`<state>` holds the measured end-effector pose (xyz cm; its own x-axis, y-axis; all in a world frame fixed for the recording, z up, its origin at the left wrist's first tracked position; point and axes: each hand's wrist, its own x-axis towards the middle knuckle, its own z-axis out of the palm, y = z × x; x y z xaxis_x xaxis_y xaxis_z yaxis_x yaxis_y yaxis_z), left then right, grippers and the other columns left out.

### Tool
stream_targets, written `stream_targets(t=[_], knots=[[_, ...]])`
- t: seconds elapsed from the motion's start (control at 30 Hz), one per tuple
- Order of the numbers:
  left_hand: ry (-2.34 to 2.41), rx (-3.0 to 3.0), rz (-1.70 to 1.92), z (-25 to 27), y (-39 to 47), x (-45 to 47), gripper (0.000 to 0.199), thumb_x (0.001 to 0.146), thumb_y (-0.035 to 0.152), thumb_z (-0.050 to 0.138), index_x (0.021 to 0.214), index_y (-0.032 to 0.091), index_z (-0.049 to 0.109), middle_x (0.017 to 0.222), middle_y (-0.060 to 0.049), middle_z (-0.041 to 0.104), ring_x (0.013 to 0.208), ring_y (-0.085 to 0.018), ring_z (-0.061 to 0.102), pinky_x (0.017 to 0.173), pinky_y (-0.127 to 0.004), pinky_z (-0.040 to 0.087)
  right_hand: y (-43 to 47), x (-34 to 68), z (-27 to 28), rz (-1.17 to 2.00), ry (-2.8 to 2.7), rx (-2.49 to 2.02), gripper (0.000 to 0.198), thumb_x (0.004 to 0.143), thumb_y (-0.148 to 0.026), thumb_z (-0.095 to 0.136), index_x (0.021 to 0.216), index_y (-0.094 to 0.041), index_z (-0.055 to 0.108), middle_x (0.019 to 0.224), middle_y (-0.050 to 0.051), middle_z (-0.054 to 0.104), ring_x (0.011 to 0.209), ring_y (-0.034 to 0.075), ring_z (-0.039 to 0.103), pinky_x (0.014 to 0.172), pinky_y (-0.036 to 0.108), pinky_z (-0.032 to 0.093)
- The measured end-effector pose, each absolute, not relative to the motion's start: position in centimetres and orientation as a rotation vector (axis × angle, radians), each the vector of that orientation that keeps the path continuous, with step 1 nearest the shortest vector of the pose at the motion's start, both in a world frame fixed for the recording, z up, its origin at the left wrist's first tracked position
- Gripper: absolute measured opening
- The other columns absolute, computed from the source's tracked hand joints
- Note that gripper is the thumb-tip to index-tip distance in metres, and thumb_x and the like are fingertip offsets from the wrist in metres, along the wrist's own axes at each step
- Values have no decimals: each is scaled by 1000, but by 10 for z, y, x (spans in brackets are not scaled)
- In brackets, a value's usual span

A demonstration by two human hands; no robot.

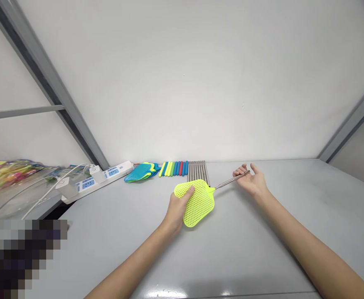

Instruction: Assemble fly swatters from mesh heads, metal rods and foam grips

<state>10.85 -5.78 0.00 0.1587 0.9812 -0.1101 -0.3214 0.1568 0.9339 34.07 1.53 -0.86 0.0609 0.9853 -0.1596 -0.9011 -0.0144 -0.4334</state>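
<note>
**Hold firm, keep it straight**

Head view: the left hand pinches the yellow paddle over the table, near a row of grey rods. The right hand is palm up, loosely open, the metal rod across its fingers, its thin end meeting the paddle. A firm pinch and straight alignment should avoid bending.

We see two slim, smooth forearms, the left forearm and the right forearm, both bare and tapering towards the wrists. Our left hand and right hand are bare too, with slender, round-tipped fingers.
</note>
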Motion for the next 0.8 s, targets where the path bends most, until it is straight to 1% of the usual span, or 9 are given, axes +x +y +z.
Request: stream_targets(t=[0.07,0.13,0.23,0.4,0.53,0.67,0.8], knots=[[947,916,1148,1,-61,111,36,67,38,57,92,12,58,94,-12,61,84,-23,58,74,-33,46,15,340,-11,1515,-149,-488,34,82,-32,21,50,-20,26,40,-4,25,32,8,28,33,24,31],[956,916,1155,1,-65,115,36,67,39,57,92,12,58,93,-12,62,83,-23,58,72,-32,46,14,340,-13,1501,-120,-491,35,82,-30,19,49,-19,16,37,-5,19,29,8,21,30,22,25],[1030,941,1213,-5,-70,118,37,66,40,58,90,12,59,88,-11,63,79,-22,59,68,-31,48,12,338,-13,1487,-121,-459,35,82,-26,21,50,-18,9,35,-6,13,29,7,14,28,21,19],[1153,894,1298,-16,-74,118,38,63,41,60,87,11,59,82,-11,64,74,-23,60,62,-30,49,8,329,-15,1502,-141,-375,38,81,-25,29,51,-18,7,36,-7,8,31,8,10,29,21,17],[1162,844,1302,-18,-76,118,38,62,41,60,85,11,59,83,-11,64,74,-23,61,62,-31,49,6,323,-19,1519,-136,-321,39,83,-25,28,51,-18,6,38,-7,7,33,8,8,29,21,17],[1198,807,1329,-21,-81,121,37,62,41,61,83,12,60,83,-11,64,74,-23,61,62,-33,49,3,321,-15,1537,-145,-230,41,81,-26,33,50,-18,8,40,-7,5,34,9,7,29,21,16],[1183,746,1348,-23,-87,125,36,62,40,61,86,13,59,86,-10,64,76,-24,60,62,-34,50,2,320,-11,1547,-203,-189,41,80,-27,36,50,-18,9,41,-7,6,34,9,7,29,21,16]])
